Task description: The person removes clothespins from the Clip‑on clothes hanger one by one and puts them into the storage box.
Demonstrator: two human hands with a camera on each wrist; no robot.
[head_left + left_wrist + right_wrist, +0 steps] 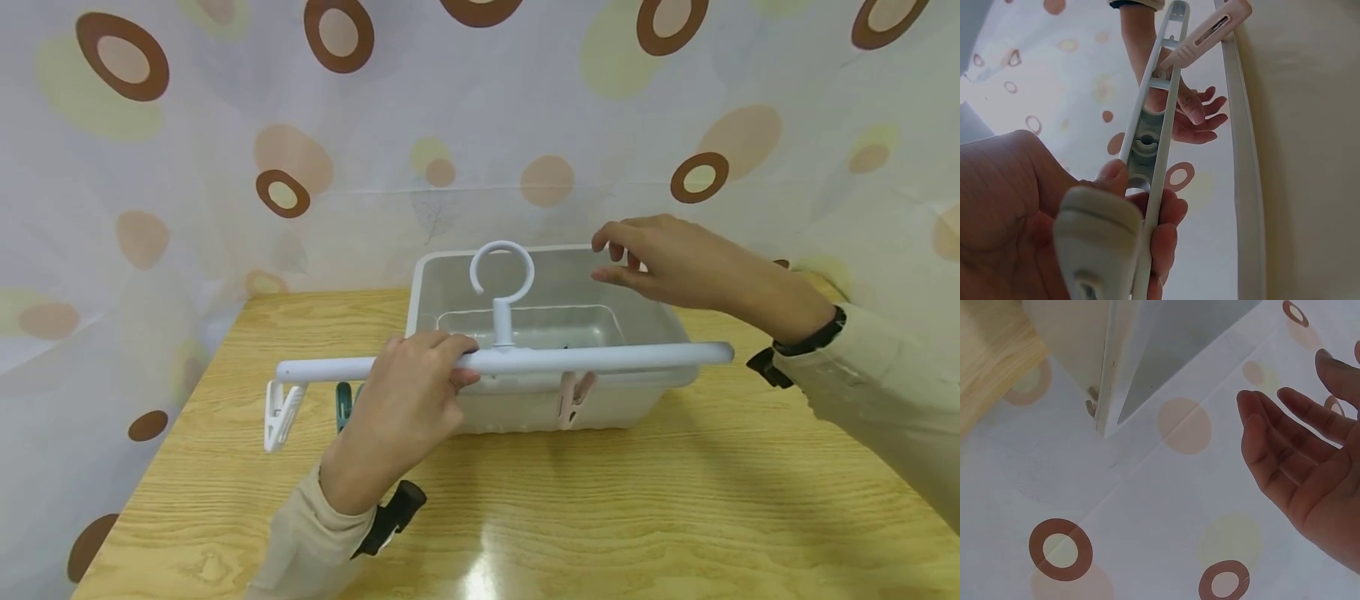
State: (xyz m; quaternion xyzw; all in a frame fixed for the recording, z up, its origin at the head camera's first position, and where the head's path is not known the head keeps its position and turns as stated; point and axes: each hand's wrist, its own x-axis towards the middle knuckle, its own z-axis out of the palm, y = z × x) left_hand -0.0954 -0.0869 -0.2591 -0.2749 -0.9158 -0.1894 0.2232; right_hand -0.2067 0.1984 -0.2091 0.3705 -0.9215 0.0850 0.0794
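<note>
My left hand (pixel 408 392) grips the bar of a white clothes hanger (pixel 600 358), left of its round hook, with fingers curled round it. The bar is held level in front of a white plastic tub (pixel 442 408). From it hang a white clothespin (pixel 281 415) at the left end, a dark green one (pixel 343 406) partly hidden by the hand, and a pink one (pixel 574 400) on the right. In the left wrist view, the hanger's hollow underside (pixel 1146 147) shows. My right hand (pixel 660 258) hovers over the tub's back right, fingers loosely bent, holding nothing.
The tub stands on a wood-grain table (pixel 562 517), near its back edge. Inside it, small dark bits show, too small to tell. A curtain (pixel 450 100) with brown, peach and yellow spots hangs behind the table and along both sides.
</note>
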